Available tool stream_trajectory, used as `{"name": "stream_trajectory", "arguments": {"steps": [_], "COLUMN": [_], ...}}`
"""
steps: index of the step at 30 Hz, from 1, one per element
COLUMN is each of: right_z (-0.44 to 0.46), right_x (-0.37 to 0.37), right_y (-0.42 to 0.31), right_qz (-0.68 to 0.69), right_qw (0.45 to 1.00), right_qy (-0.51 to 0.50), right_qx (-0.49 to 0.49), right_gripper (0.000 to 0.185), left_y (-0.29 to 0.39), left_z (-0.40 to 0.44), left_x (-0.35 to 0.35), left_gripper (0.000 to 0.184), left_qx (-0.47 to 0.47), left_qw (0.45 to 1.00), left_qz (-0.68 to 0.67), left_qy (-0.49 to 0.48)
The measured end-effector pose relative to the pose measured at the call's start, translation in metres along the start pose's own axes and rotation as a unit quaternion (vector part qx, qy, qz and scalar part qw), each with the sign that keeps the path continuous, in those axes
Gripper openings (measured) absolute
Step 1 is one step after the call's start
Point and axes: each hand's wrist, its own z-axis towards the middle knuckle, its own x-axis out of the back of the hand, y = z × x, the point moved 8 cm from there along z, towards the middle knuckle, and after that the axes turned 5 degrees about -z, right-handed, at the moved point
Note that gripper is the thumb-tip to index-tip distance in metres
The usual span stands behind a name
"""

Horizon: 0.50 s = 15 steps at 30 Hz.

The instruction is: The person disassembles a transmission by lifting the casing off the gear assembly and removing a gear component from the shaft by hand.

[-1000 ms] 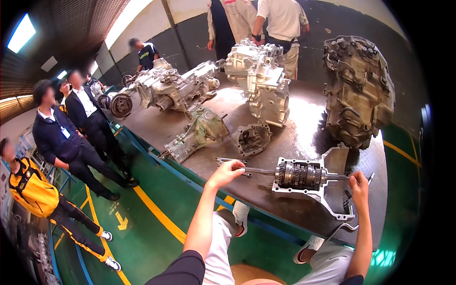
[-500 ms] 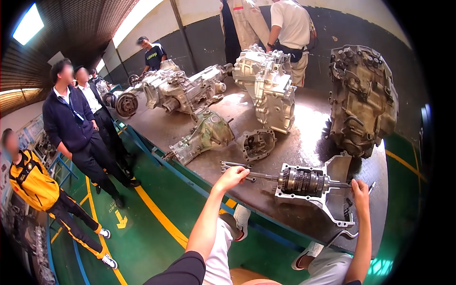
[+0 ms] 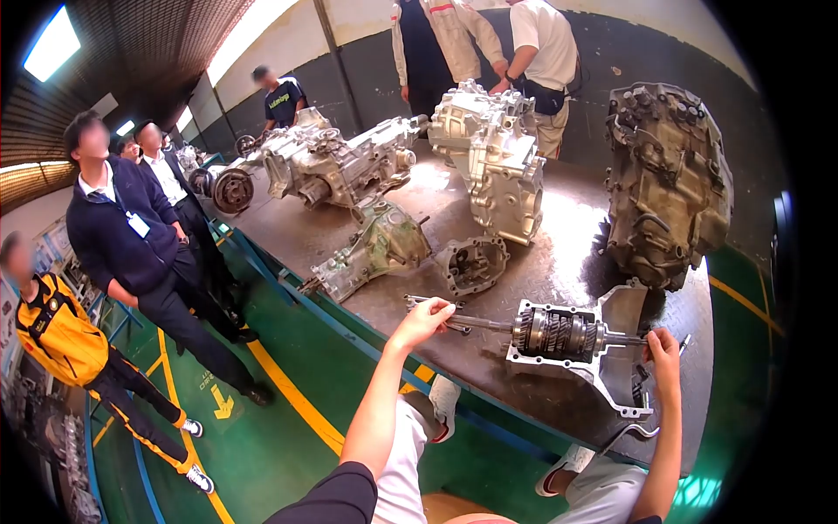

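Note:
A gear shaft (image 3: 555,334) with several dark gears lies in the open half of a silver gearbox housing (image 3: 567,364) near the table's front edge. My left hand (image 3: 423,322) is closed on the shaft's long bare end, left of the housing. At the other side, my right hand (image 3: 662,344) pinches the short right end of the shaft. Wrenches (image 3: 419,302) lie partly behind my left hand. Beside my right hand are a small tool (image 3: 685,344) and, lower down, a curved metal handle (image 3: 630,432).
The metal table (image 3: 576,201) carries a green-stained housing (image 3: 380,249), a small open casing (image 3: 472,265), a tall silver gearbox (image 3: 493,162) and a large brown transmission (image 3: 668,183). Several people stand left on the green floor (image 3: 288,437); others are behind the table.
My hands and the shaft stay almost in place. At left, the person in the dark sweater has stepped closer. Behind the table, the people in beige and white have shifted.

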Motion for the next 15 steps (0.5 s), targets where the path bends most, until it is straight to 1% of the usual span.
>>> {"name": "stream_trajectory", "arguments": {"steps": [2,3,5,8,11,15], "right_z": [-0.001,-0.002,-0.006,-0.005,-0.004,-0.004], "right_x": [-0.001,0.000,-0.001,-0.001,0.000,0.001], "right_y": [-0.006,-0.007,-0.012,-0.011,-0.009,-0.007], "right_qz": [-0.007,-0.008,-0.025,-0.036,-0.050,-0.060], "right_qw": [0.997,0.997,0.995,0.995,0.995,0.994], "right_qy": [-0.054,-0.054,-0.054,-0.048,-0.038,-0.027], "right_qx": [0.055,0.054,0.078,0.086,0.083,0.084], "right_gripper": [0.020,0.020,0.018,0.020,0.023,0.026], "left_y": [0.002,0.002,0.006,0.003,-0.003,-0.004], "left_z": [-0.003,-0.003,-0.005,-0.002,0.002,0.003], "left_x": [-0.003,-0.004,-0.010,-0.010,-0.009,-0.009], "left_gripper": [0.031,0.031,0.029,0.026,0.024,0.025], "left_qx": [0.008,0.009,-0.014,-0.019,-0.027,-0.032], "left_qw": [0.999,0.999,0.996,0.996,0.998,0.998], "left_qz": [-0.028,-0.029,-0.049,-0.030,-0.011,0.017], "left_qy": [-0.036,-0.036,-0.067,-0.081,-0.064,-0.046]}}
